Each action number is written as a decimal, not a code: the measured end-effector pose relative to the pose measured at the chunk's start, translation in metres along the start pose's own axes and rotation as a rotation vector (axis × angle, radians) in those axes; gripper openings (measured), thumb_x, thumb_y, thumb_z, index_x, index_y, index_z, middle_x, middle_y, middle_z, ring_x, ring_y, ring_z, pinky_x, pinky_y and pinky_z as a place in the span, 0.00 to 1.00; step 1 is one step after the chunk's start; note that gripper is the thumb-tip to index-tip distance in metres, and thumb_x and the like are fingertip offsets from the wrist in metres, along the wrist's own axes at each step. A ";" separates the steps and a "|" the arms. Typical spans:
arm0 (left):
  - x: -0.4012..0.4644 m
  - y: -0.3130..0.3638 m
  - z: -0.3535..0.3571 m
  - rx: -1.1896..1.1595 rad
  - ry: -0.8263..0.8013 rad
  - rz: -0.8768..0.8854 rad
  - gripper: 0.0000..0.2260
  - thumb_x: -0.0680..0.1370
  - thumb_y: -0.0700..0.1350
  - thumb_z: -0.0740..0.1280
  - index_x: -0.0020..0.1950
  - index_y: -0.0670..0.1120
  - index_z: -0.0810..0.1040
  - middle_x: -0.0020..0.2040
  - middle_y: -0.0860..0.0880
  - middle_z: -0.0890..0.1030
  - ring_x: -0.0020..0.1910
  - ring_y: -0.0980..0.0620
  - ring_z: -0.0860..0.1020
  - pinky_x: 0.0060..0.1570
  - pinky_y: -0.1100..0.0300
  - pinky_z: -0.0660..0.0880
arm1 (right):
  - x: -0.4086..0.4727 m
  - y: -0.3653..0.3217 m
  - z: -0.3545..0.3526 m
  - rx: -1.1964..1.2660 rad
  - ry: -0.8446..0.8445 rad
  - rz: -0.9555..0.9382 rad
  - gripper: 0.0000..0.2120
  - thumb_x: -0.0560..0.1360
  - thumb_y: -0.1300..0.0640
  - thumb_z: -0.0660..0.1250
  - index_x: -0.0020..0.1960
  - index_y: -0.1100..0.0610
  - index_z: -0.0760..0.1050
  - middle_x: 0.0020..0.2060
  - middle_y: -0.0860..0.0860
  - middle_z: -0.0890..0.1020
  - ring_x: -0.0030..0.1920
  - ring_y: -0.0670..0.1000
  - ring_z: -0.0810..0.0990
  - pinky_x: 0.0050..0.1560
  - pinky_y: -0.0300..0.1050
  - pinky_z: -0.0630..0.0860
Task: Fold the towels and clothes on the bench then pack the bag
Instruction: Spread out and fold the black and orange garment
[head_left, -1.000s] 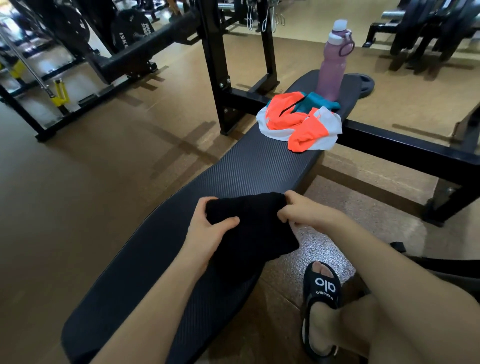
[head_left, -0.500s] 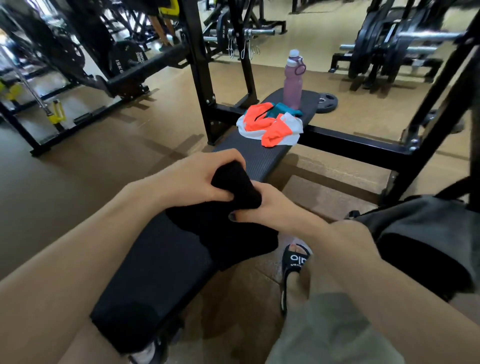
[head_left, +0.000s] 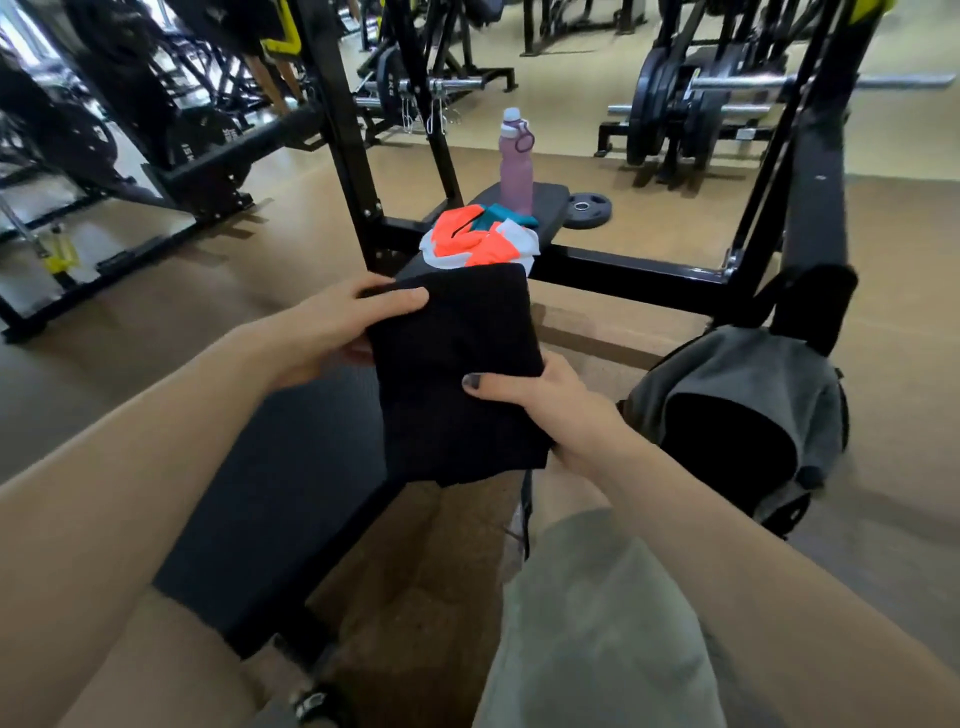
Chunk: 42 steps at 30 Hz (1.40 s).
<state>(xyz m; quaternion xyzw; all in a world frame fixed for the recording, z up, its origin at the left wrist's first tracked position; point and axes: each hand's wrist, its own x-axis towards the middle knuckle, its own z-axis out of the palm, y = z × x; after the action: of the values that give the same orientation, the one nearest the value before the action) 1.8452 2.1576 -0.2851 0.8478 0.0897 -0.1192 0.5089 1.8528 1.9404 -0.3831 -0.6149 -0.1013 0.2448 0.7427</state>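
Observation:
A folded black cloth (head_left: 457, 374) is held up above the right edge of the black bench (head_left: 280, 478). My left hand (head_left: 332, 327) grips its upper left corner, thumb on top. My right hand (head_left: 545, 400) pinches its right edge lower down. To the right, on the floor, stands a grey bag (head_left: 748, 410) with its dark mouth open. At the bench's far end lies an orange, white and teal pile of clothes (head_left: 478, 241), with a pink water bottle (head_left: 516, 163) upright behind it.
A black rack frame (head_left: 623, 270) crosses behind the bench, with uprights on both sides. A small weight plate (head_left: 587, 208) lies on the floor by the bottle. Loaded barbells and machines stand farther back. My knee in grey shorts (head_left: 597, 623) is low in view.
The black cloth has been lifted off the bench and moved right, towards the grey bag. The view has swung right and the open bag now shows fully.

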 end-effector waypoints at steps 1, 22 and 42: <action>0.001 -0.006 0.010 -0.124 -0.033 -0.033 0.26 0.69 0.62 0.71 0.65 0.54 0.78 0.61 0.47 0.83 0.54 0.51 0.84 0.52 0.55 0.80 | -0.002 -0.004 -0.004 0.049 0.042 -0.011 0.24 0.69 0.57 0.79 0.64 0.50 0.77 0.53 0.49 0.86 0.53 0.52 0.86 0.57 0.56 0.82; 0.087 -0.087 0.293 -0.093 -0.613 -0.491 0.12 0.82 0.43 0.63 0.66 0.48 0.72 0.60 0.43 0.80 0.53 0.44 0.82 0.37 0.54 0.82 | -0.107 0.118 -0.155 0.178 0.701 0.569 0.17 0.72 0.56 0.77 0.59 0.59 0.79 0.49 0.58 0.87 0.49 0.58 0.86 0.55 0.55 0.82; 0.179 -0.143 0.379 -0.282 -0.501 -0.552 0.18 0.85 0.37 0.59 0.75 0.46 0.68 0.64 0.44 0.78 0.58 0.46 0.77 0.57 0.52 0.77 | -0.021 0.223 -0.245 -0.213 0.978 0.652 0.45 0.57 0.44 0.73 0.71 0.58 0.70 0.61 0.58 0.80 0.63 0.61 0.78 0.63 0.59 0.75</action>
<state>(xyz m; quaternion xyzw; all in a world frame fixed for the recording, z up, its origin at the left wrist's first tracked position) 1.9353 1.8947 -0.6299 0.6584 0.2028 -0.4409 0.5753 1.8919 1.7465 -0.6493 -0.7267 0.4226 0.1370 0.5240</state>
